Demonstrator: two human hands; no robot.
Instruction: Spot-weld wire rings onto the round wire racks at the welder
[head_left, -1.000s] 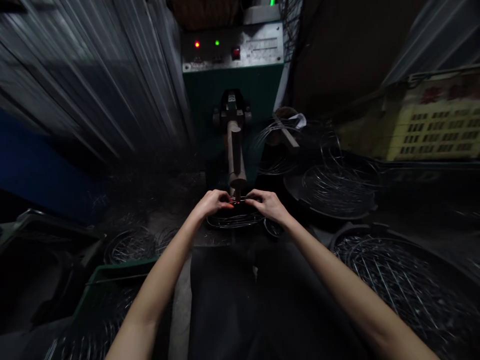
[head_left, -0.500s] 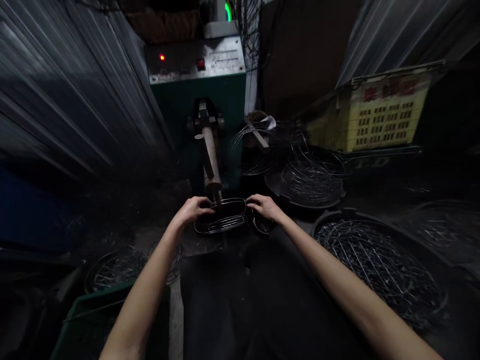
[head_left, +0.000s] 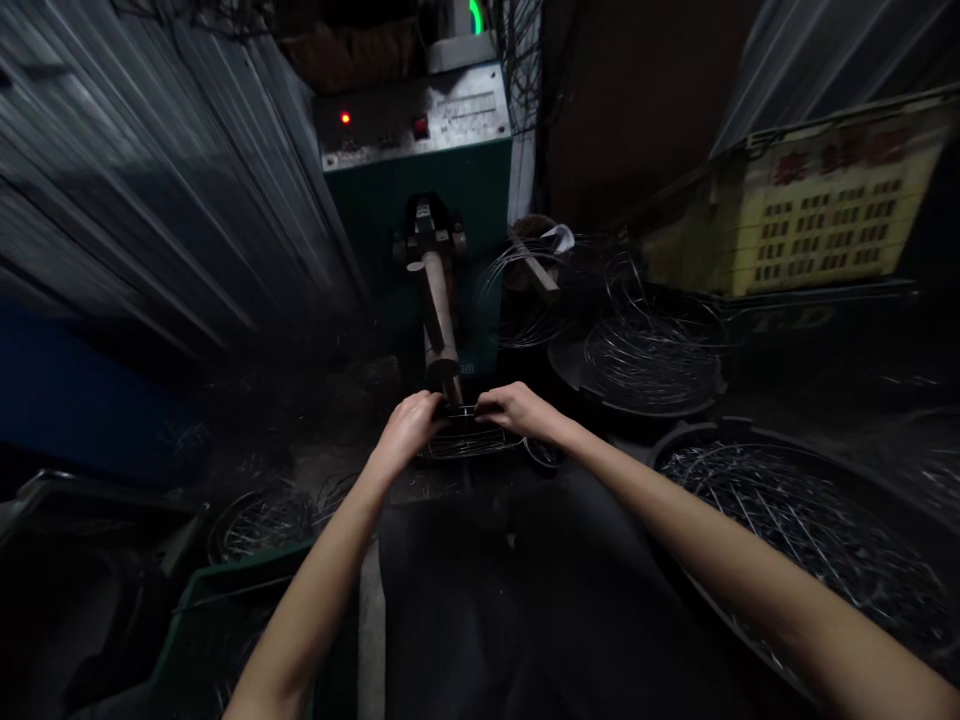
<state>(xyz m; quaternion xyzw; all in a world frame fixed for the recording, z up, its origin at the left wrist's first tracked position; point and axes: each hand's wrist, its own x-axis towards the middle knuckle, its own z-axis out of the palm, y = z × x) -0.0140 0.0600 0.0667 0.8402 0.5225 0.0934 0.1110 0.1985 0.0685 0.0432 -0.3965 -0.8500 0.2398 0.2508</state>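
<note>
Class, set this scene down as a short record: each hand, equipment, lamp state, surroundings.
Left hand: pinching a thin, silvery metal-wire frame
Right hand: pinching the same frame, farther right
Equipment: green boxy metal machine; pale cylindrical arm pointing toward the hands
Lamp state: small round red lamp, lit
Surroundings: yellow slotted plastic crate, right; green plastic crate, lower left

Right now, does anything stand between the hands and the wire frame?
Nothing visible does: the left hand and the right hand both hold the wire frame at its far edge. The machine arm comes down near that edge, between the hands; contact is unclear.
</note>
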